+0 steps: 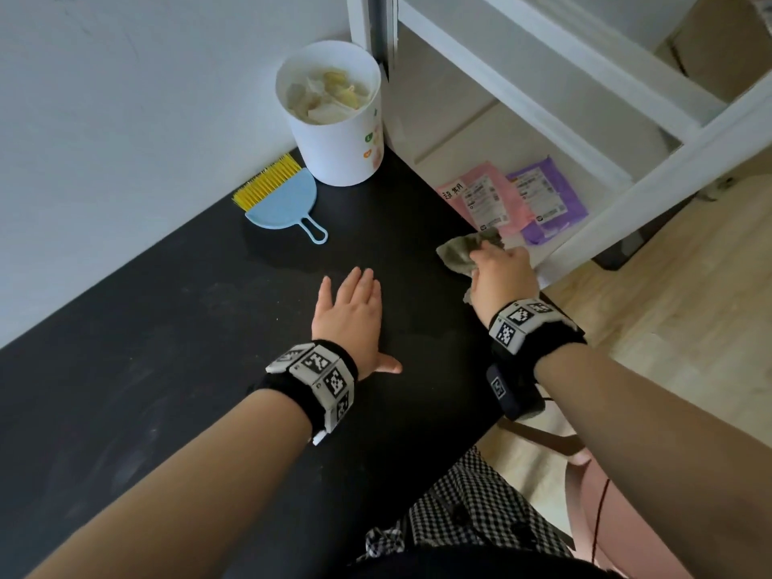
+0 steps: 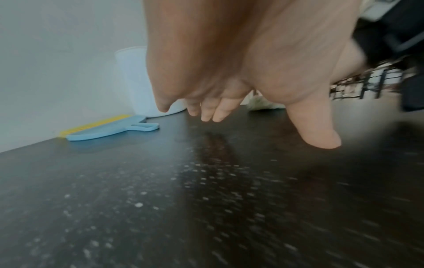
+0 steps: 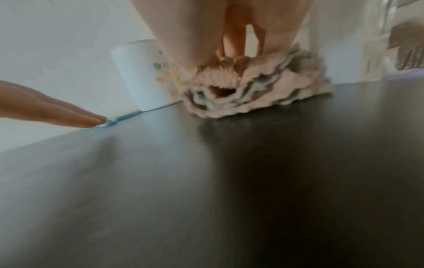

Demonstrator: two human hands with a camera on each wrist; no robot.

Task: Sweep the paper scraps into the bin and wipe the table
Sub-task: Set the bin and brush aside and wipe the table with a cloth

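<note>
A white bin (image 1: pixel 334 119) with paper scraps (image 1: pixel 326 98) inside stands at the far corner of the black table (image 1: pixel 167 348). In front of it lies a blue dustpan (image 1: pixel 284 206) with a yellow brush (image 1: pixel 267 181). My left hand (image 1: pixel 351 311) lies flat on the table, fingers straight. At the table's right edge my right hand (image 1: pixel 501 277) grips a crumpled grey-pink cloth (image 1: pixel 463 252) and presses it on the tabletop. The right wrist view shows the cloth (image 3: pixel 257 90) bunched under my fingers (image 3: pixel 231 38), with the bin (image 3: pixel 146 76) behind. In the left wrist view, fine dust specks dot the table (image 2: pixel 160 199).
A wall runs along the table's far left side. Right of the table stands a white frame (image 1: pixel 585 98) with a pink packet (image 1: pixel 484 194) and a purple packet (image 1: pixel 543 198) on its low shelf. A checked garment (image 1: pixel 472 511) is at the near edge.
</note>
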